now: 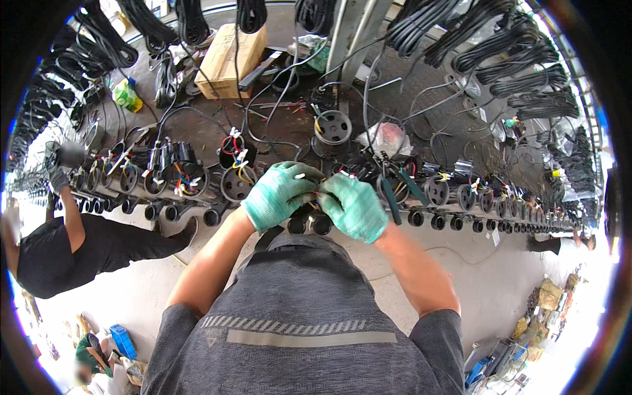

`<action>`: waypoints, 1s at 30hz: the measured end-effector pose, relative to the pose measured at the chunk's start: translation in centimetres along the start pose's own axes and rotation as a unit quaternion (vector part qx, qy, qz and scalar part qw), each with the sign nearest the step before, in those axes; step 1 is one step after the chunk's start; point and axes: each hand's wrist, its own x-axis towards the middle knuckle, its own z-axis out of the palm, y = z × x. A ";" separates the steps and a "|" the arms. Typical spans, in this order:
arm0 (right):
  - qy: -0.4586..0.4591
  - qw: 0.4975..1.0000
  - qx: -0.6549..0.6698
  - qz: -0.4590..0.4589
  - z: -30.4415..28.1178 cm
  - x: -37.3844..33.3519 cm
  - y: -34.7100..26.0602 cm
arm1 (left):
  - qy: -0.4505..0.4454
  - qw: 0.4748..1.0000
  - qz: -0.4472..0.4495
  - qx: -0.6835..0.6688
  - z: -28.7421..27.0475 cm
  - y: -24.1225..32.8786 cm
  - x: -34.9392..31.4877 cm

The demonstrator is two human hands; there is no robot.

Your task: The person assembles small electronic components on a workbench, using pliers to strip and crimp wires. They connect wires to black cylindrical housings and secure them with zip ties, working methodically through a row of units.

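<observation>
My left hand point(280, 195) and my right hand point(356, 208), both in green knit gloves, meet in front of my chest over the row of round black housings. Their fingertips are pinched close together on thin wires, of which a little red shows between them; the gloves hide the rest. To the left of my left hand is a black round housing point(237, 185) with red, yellow and white-tipped wires rising from it. Right beside my right hand stand green-handled pliers point(390, 200). Behind my hands, a grey-black round housing point(332, 127) with holes in its face sits on the bench.
A cardboard box point(232, 60) and a yellow-green bottle point(126, 96) stand on the dark bench point(421, 99). Bundled black cables point(411, 26) hang along the far side. A clear plastic bag point(385, 139) lies right of centre. A metal post point(355, 39) rises behind. Another person point(85, 250) works at left.
</observation>
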 end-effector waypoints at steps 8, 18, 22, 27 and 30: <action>-0.121 0.698 0.557 0.434 -1.0 0.0 0.6 | 0.029 0.995 0.055 0.081 0.8 -0.4 -0.5; -0.061 0.954 -0.193 0.219 -11.9 7.5 26.9 | 0.045 0.998 -0.026 0.039 0.6 0.1 0.1; -0.287 0.882 -0.335 0.167 -9.3 10.1 33.4 | 0.066 0.997 -0.040 0.027 1.2 -0.2 0.0; -0.348 0.829 -0.394 0.188 -3.7 10.9 40.8 | 0.057 0.997 -0.048 0.033 1.2 0.2 0.3; -0.307 0.840 -0.400 0.198 -4.4 9.0 43.5 | 0.066 0.997 -0.027 0.003 1.4 0.0 0.9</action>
